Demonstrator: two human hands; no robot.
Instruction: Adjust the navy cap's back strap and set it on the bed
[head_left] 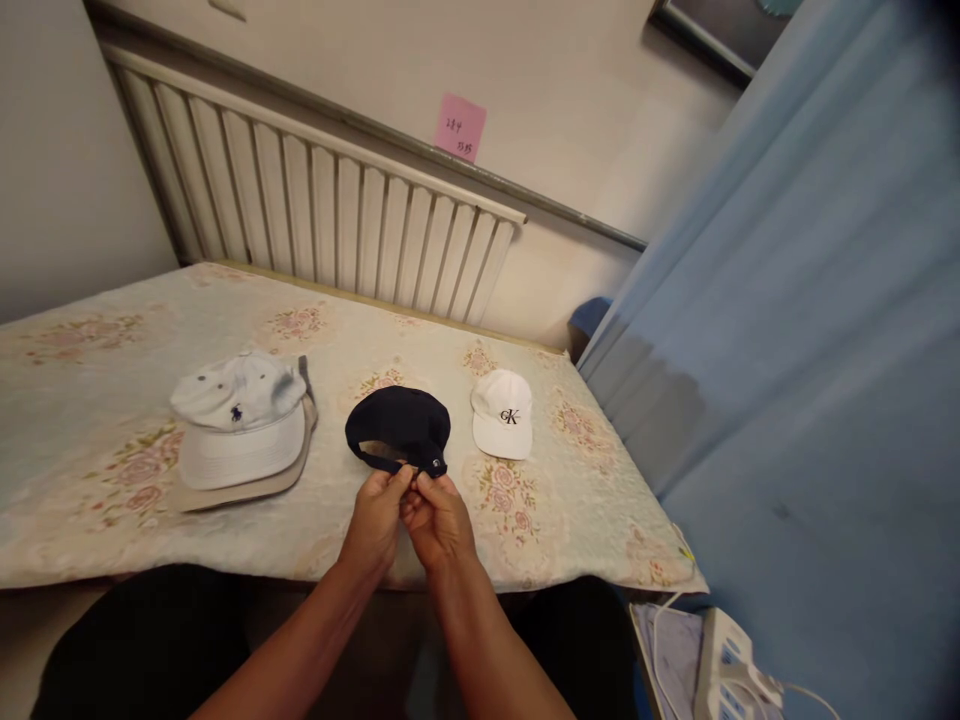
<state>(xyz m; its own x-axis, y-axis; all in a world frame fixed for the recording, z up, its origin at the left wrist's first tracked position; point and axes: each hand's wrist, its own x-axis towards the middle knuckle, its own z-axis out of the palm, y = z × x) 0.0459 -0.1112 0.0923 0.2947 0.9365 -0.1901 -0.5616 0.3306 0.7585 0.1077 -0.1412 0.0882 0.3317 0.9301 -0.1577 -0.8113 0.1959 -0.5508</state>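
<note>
Both my hands pinch the back strap of a dark navy baseball cap (401,420), whose rear opening faces me. My left hand (379,515) has its thumb and fingers closed on the strap's left part. Close beside it, my right hand (439,515) is closed on the strap near a small shiny fitting. The fingertips nearly meet, and they hide the strap's ends. To the right lies a white cap (501,415) with black "CK" letters. On the left, a white cap (244,420) with a small dark emblem rests on top of a beige cap (292,478).
The caps lie on a flower-patterned bed cover (337,345). Behind it stands a white radiator (337,205), with a pink note (460,127) on the wall above. A blue curtain (787,300) hangs along the right. A power strip (724,660) with cables sits low at the right.
</note>
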